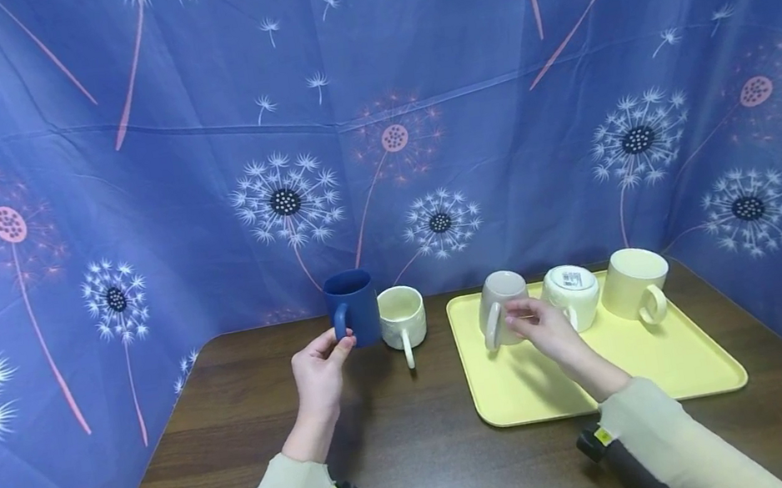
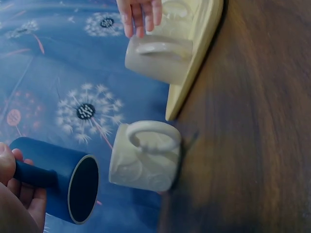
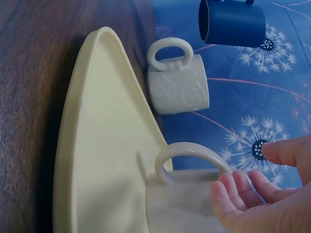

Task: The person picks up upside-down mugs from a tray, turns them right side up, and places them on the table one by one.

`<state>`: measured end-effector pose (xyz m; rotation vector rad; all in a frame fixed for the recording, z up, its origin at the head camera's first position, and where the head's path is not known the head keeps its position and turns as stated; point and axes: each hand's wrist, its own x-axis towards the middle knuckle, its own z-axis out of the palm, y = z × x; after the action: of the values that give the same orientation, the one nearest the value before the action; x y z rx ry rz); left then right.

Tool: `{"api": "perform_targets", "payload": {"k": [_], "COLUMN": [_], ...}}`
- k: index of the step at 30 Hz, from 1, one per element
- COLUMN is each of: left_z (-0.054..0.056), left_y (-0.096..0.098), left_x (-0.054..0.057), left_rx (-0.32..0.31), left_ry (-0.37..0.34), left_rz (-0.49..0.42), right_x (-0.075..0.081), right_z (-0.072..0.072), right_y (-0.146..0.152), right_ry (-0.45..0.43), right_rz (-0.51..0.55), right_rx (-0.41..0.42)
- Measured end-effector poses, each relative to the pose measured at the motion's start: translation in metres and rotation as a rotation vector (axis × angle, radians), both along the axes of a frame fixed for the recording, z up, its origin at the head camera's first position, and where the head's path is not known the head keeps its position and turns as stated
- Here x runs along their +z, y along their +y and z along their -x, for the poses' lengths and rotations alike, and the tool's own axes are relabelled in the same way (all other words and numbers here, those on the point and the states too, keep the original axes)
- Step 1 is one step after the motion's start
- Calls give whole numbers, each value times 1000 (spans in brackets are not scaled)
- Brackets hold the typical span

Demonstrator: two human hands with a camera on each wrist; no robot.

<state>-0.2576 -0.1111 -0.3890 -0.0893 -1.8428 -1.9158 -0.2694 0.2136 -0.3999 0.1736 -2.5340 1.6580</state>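
Observation:
My left hand (image 1: 319, 370) pinches the handle of a dark blue mug (image 1: 365, 311), holding it upside down above the table. In the left wrist view the blue mug's (image 2: 80, 187) open rim points toward the tabletop. Right beside it stands a small white mug (image 1: 402, 316) with a raised pattern, upright on the wood. Over the yellow tray (image 1: 536, 399), my right hand (image 1: 546, 328) is at a grey mug (image 1: 500, 291) standing upside down. In the right wrist view its fingers (image 3: 243, 191) are loosely bent close to that mug's handle, thumb apart.
Also on the tray are a white mug (image 1: 571, 293) standing base up with a label on it, and a cream mug (image 1: 635, 283) at the right. A blue dandelion-print cloth (image 1: 497, 144) hangs behind the dark wooden table (image 1: 425, 475).

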Motion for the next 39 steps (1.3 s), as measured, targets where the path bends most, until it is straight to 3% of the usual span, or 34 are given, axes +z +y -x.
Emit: {"api": "perform_targets", "payload": {"k": [6,14,25,39], "left_z": [10,26,42,55], "left_y": [-6,-13,-18,-24], "left_x": [-7,-16,-31,-46], "left_rx": [69,109,137,129], "left_ry": [-51,-115,-203,-264], "left_rz": [-19,-11,24,53], "right_x": [-1,-8,-17,-20], "right_z": [3,9,9,9], "right_y": [-4,-2,-5,-11], "right_ry": [-27,-43,-52,-62], "right_rz": [25,7,-73,-45], "right_rx": [0,-26,2,-4]}}
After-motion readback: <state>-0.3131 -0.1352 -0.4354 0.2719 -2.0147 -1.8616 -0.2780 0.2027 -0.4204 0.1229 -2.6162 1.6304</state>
